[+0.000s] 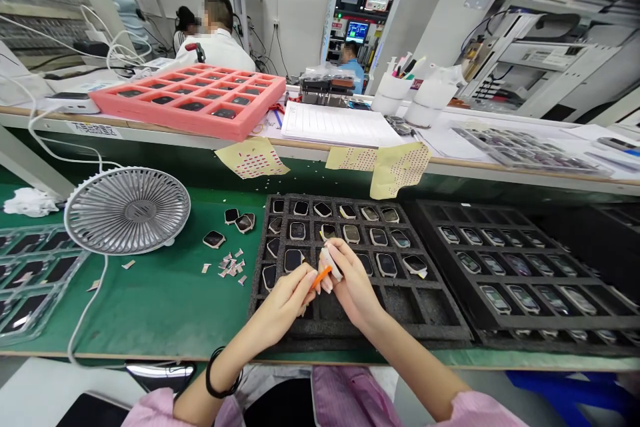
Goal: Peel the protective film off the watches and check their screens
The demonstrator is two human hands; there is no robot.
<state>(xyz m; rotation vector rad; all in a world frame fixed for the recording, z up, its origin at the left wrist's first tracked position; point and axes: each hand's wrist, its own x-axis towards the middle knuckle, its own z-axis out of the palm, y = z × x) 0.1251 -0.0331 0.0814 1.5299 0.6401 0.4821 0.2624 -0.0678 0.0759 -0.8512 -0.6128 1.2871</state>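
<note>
My right hand [354, 283] is closed around a smartwatch case [332, 263], its pale edge turned up between the fingers. An orange stick-like tool [321, 277] is pinched in my left hand [290, 292], with its tip against or very near the watch's side; the exact contact is hidden by fingers. Both hands are over a black foam tray [435, 330] whose compartments hold several smartwatches [386, 264]. Left of the tray, small pale strips [231, 265] lie in a heap on the green mat, near loose watches [214, 239].
A grey fan [131, 210] stands at left beside a clear plastic tray [47, 320] of dark screens. More watches fill a second black foam tray [530, 260] at right. On the raised shelf are a pink foam tray [250, 121] and papers [335, 123]. Other people sit farther back.
</note>
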